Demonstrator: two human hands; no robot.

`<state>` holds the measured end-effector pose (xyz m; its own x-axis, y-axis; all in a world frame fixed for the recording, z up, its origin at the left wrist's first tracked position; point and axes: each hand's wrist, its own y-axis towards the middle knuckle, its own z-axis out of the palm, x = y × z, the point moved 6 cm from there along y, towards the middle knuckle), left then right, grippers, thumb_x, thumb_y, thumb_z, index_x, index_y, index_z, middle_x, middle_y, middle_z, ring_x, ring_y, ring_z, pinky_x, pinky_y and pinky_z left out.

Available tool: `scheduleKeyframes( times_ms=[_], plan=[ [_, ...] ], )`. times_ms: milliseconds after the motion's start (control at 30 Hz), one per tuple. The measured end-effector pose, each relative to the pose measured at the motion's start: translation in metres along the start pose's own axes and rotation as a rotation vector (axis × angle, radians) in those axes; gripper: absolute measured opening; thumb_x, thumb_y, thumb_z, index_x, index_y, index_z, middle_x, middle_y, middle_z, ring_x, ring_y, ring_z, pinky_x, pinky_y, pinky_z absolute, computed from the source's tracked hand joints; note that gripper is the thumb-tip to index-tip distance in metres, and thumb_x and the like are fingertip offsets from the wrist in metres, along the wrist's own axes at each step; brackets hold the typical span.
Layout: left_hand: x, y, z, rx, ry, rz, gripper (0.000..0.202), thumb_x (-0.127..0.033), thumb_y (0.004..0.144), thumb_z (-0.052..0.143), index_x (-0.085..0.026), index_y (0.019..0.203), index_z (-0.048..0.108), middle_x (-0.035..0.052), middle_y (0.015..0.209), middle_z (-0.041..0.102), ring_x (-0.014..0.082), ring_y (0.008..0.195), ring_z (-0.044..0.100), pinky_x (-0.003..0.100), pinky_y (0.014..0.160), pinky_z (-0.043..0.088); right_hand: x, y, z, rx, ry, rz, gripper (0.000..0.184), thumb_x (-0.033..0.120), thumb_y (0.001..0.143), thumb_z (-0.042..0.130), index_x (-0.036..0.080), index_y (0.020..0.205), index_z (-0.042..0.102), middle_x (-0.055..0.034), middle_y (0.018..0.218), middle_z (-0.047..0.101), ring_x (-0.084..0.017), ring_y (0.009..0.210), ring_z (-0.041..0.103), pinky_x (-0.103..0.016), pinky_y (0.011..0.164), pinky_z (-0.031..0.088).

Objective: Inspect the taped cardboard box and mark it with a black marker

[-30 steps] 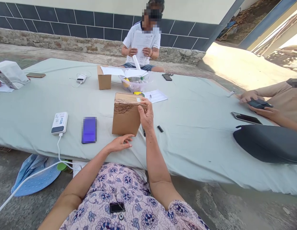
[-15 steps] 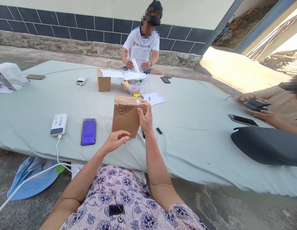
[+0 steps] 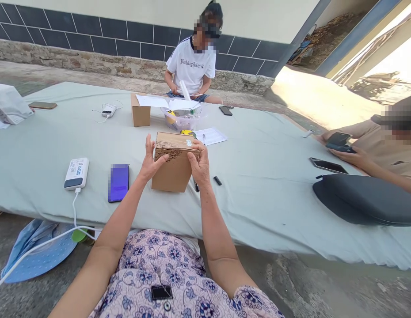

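A brown cardboard box (image 3: 170, 173) stands upright on the cloth in front of me, with dark pen scribbles along its upper front edge and a small white label on top. My right hand (image 3: 199, 164) grips its upper right corner, thumb on the front and fingers over the top. At the upper left side is my left hand (image 3: 150, 161), its thumb pressed on the scribbled front and its fingers along the side, the index finger raised. A black pen (image 3: 196, 185) lies partly hidden behind the box and right hand. Its likely cap, a small black piece (image 3: 218, 180), lies to the right.
On the cloth-covered table (image 3: 258, 190) are a power bank (image 3: 76, 173) with a cable, a phone (image 3: 119, 183), a black case (image 3: 364, 198) and another phone (image 3: 328, 165). Farther back stand a small carton (image 3: 141, 115) and a plastic basin (image 3: 182, 121). Two people sit around the table.
My left hand has risen from the box's lower front to its upper left side and taken hold there. My right hand keeps its grip. The person opposite has lowered a paper sheet.
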<state>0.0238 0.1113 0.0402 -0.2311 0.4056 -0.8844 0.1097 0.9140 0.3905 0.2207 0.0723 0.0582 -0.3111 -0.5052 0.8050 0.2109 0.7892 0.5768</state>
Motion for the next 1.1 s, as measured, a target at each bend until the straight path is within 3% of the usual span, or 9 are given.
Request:
scheduleKeyframes(
  times_ms=[100, 200, 433, 733, 900, 1100],
  plan=[
    [0.003, 0.003, 0.010, 0.093, -0.174, 0.019, 0.098, -0.066, 0.089, 0.056, -0.033, 0.161, -0.003, 0.0112, 0.155, 0.045, 0.0230, 0.142, 0.048, 0.038, 0.115, 0.043, 0.000, -0.001, 0.000, 0.003, 0.019, 0.001, 0.044, 0.064, 0.089, 0.056, 0.025, 0.109, 0.051, -0.0107, 0.147, 0.049, -0.021, 0.138, 0.048, -0.037, 0.105, 0.049],
    [0.005, 0.005, 0.010, 0.086, -0.245, 0.003, 0.101, -0.070, 0.084, 0.061, -0.029, 0.160, 0.008, 0.0115, 0.157, 0.043, 0.0260, 0.145, 0.045, 0.039, 0.118, 0.041, -0.002, -0.001, 0.001, -0.002, 0.025, 0.006, 0.044, 0.064, 0.088, 0.056, 0.025, 0.109, 0.051, -0.0109, 0.148, 0.047, -0.022, 0.138, 0.048, -0.036, 0.104, 0.049],
    [0.007, 0.003, 0.010, 0.162, -0.374, -0.030, 0.101, -0.063, 0.082, 0.069, -0.032, 0.160, 0.012, 0.0060, 0.169, 0.024, 0.0275, 0.153, 0.029, 0.041, 0.126, 0.029, -0.003, -0.001, 0.002, -0.013, 0.014, -0.027, 0.042, 0.060, 0.090, 0.056, 0.024, 0.110, 0.052, -0.0110, 0.143, 0.051, -0.022, 0.138, 0.048, -0.036, 0.100, 0.049],
    [0.014, 0.004, 0.012, 0.188, -0.366, -0.019, 0.093, -0.057, 0.087, 0.064, -0.034, 0.160, 0.011, 0.0029, 0.168, 0.025, 0.0278, 0.154, 0.027, 0.045, 0.128, 0.026, -0.002, -0.002, 0.002, -0.036, 0.007, -0.064, 0.038, 0.056, 0.091, 0.057, 0.023, 0.109, 0.052, -0.0113, 0.142, 0.051, -0.022, 0.138, 0.048, -0.036, 0.102, 0.049],
    [0.013, 0.007, 0.012, 0.238, -0.399, -0.072, 0.091, -0.060, 0.087, 0.063, -0.034, 0.160, 0.014, 0.0029, 0.167, 0.030, 0.0276, 0.153, 0.030, 0.046, 0.127, 0.027, -0.002, -0.003, 0.001, -0.039, 0.001, -0.072, 0.038, 0.056, 0.092, 0.056, 0.024, 0.109, 0.052, -0.0113, 0.141, 0.052, -0.021, 0.138, 0.048, -0.036, 0.103, 0.049],
    [0.012, 0.012, 0.014, 0.213, -0.413, -0.037, 0.088, -0.063, 0.087, 0.061, -0.034, 0.159, 0.020, 0.0025, 0.163, 0.036, 0.0285, 0.152, 0.032, 0.047, 0.127, 0.028, -0.004, -0.005, 0.002, -0.032, 0.007, -0.085, 0.035, 0.053, 0.093, 0.056, 0.023, 0.111, 0.051, -0.0126, 0.144, 0.050, -0.022, 0.141, 0.047, -0.039, 0.107, 0.048]
  ],
)
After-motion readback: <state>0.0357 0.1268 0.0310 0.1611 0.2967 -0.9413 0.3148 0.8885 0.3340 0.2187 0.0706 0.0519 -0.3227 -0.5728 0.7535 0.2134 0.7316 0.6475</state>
